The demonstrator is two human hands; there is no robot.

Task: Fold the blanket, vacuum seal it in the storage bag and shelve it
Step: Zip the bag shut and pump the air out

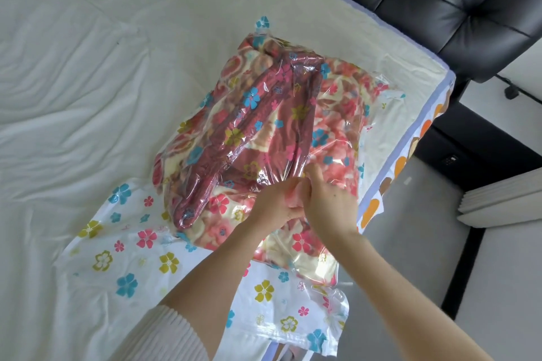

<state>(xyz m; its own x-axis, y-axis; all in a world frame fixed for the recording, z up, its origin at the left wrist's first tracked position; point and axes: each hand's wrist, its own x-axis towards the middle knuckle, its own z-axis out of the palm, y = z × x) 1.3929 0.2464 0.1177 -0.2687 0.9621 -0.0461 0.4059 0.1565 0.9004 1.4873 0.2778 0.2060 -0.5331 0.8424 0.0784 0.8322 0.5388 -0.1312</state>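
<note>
Both hands meet on top of the storage bag (258, 132), fingers curled and pinching the clear film together. Left hand (275, 202) and right hand (328, 199) touch each other at the fingertips; what's between them looks like a bunched bit of plastic, or maybe the valve, can't tell which. Left forearm has a white ribbed sleeve (164, 334) pushed up near the elbow.

Blanket (264, 114) is inside the bag, directly under and beyond the hands: maroon, pink and cream floral, folded into a bulky lump, film wrinkled over it. Flat unfilled part of the bag, clear with blue, pink and yellow flowers, lies on the near side of the hands, under both forearms.

Bag sits on a bed, white sheet (73, 82) spreading well out to the left of the hands. Right of the hands, bed edge with a blue and orange patterned trim (401, 161). Black tufted headboard (440, 3) beyond, upper right. Grey floor (425, 258) to the right.
</note>
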